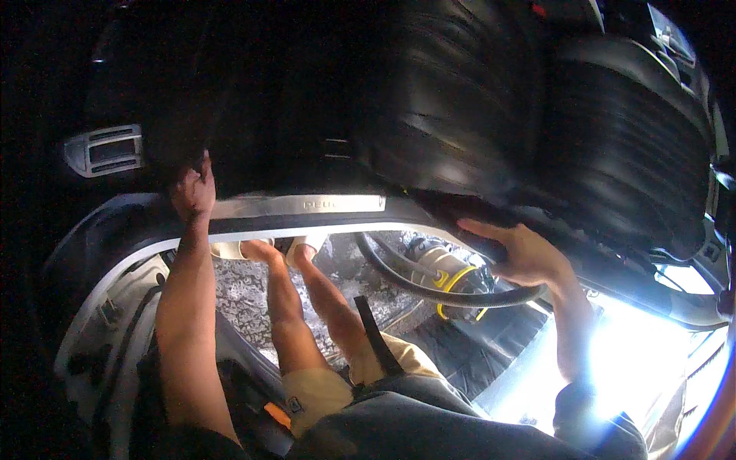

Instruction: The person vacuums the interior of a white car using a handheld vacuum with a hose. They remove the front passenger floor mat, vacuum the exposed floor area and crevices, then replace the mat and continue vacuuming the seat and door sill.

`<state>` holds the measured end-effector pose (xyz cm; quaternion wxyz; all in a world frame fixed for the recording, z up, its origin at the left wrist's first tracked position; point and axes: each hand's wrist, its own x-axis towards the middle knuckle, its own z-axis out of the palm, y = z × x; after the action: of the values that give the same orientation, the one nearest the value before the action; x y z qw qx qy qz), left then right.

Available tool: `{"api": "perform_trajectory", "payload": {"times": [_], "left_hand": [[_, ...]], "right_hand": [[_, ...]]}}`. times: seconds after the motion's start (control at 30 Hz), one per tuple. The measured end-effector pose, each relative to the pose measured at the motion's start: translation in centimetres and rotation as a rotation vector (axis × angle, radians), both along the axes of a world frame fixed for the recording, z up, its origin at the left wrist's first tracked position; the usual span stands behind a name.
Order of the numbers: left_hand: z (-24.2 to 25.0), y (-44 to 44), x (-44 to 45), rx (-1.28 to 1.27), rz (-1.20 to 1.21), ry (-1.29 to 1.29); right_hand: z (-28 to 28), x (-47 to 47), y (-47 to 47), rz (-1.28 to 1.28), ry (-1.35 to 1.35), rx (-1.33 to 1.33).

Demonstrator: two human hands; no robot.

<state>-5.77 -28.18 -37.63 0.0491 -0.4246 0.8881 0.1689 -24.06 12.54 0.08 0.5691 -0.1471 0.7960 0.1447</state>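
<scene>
My left hand (195, 187) is over the dark car footwell, just above the left part of the metal door sill plate (345, 204). One finger points away from me and the others look curled; the dark hides whether they hold anything. Beside the black leather car seat (454, 115), my right hand (526, 256) is closed around a dark tube (448, 213), its index finger stretched along it. The tube's far end is lost in shadow by the seat base. A ribbed vacuum hose (425, 290) curves below and reaches the area under my right wrist.
A vacuum cleaner (454, 276) with yellow trim stands on the ground outside the door opening. My feet in light footwear are close to the sill. The open car door (115, 322) is at lower left, a second black seat (627, 132) at upper right. Bright light washes out the lower right.
</scene>
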Motion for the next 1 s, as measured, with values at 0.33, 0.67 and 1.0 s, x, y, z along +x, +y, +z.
{"api": "perform_trajectory", "payload": {"times": [0.33, 0.67, 1.0], "left_hand": [[0.5, -0.1, 0.0, -0.056, -0.003, 0.053], [0.2, 0.4, -0.2, -0.151, -0.005, 0.042], [0.7, 0.3, -0.1, -0.046, -0.02, 0.088]], "right_hand": [[-1.5, 1.8, -4.3, -0.173, -0.099, -0.549], [-8.2, 4.3, -8.6, -0.213, -0.119, -0.853], [-15.8, 6.1, -12.7, -0.397, -0.276, -0.972]]}}
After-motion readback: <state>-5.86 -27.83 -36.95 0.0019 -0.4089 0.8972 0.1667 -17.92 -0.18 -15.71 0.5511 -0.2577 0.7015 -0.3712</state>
